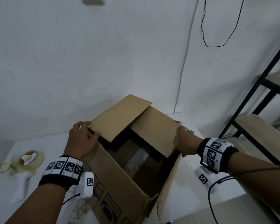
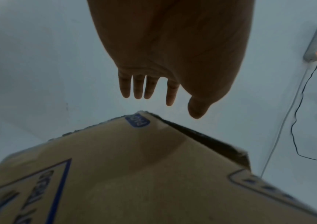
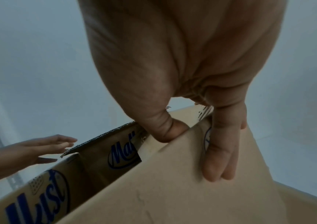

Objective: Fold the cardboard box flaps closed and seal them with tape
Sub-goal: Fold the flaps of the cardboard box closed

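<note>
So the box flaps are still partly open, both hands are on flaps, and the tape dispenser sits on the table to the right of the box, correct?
Not quite. The tape dispenser lies on the table to the left of the cardboard box, as the head view shows. The rest holds: flaps partly open, left hand and right hand on them.

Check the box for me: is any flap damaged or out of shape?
Yes. The right flap of the cardboard box has a ragged, torn edge with exposed corrugation where the right hand pinches it. The near corner seam also looks split open.
</note>
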